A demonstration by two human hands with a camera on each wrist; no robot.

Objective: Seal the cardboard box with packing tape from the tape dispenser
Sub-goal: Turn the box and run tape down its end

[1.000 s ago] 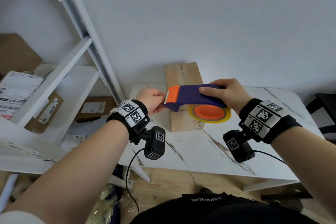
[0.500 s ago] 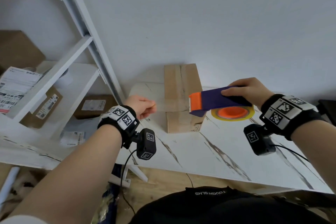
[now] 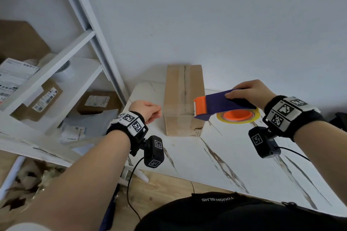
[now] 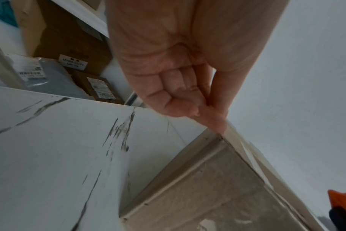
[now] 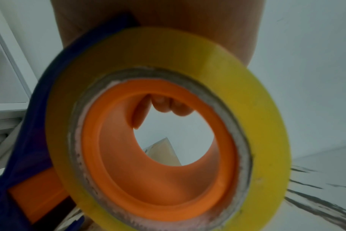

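Head view: the box stands on the table, its long top running away toward the wall. The left hand, fingers curled, pinches the tape end at the box's near-left top edge. The right hand grips the dispenser over the near-right edge.

The step looks like stretching a strip across the top; next, probably, lower it flat, press it down and cut.

The clear strip itself barely shows. The right wrist view is filled by the yellow roll, hiding the blade.
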